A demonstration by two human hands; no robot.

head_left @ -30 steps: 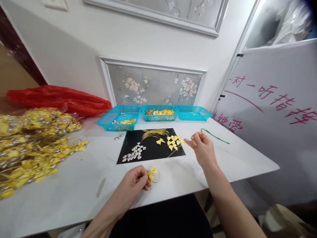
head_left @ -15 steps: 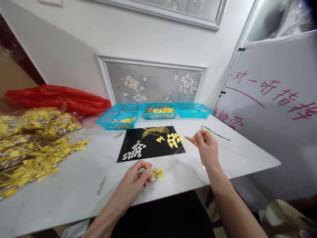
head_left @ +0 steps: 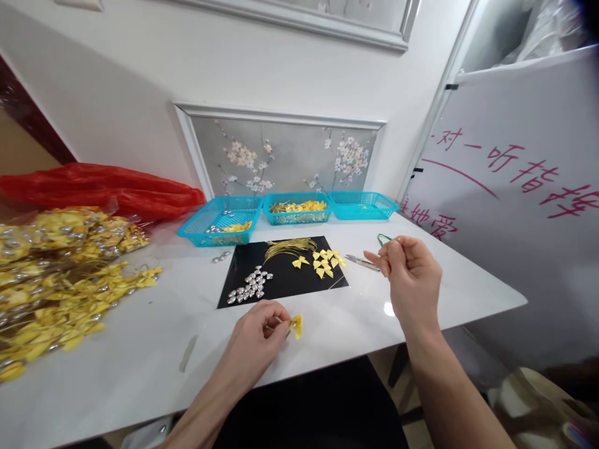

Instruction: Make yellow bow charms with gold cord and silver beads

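Left hand [head_left: 257, 337] low over the front of the white table [head_left: 135, 362], thumb and fingers pinching a yellow bow piece [head_left: 298, 325], which sticks out to the right of the fingertips, in front of the black mat [head_left: 287, 284]. Right hand [head_left: 414, 274] right of the mat, fingers curled in; cannot tell whether it grips anything. Pointed metal tool [head_left: 356, 259] just by its fingertips, contact unclear; green cord [head_left: 380, 237] partly hidden behind that hand. On the mat: silver beads [head_left: 253, 281] at left, gold wires [head_left: 286, 246] at the back, loose yellow bows [head_left: 322, 272] at right. Three blue baskets [head_left: 299, 218] in a row behind. Far left: heap of yellow-and-silver strands [head_left: 70, 305], red bag [head_left: 103, 187] behind it.
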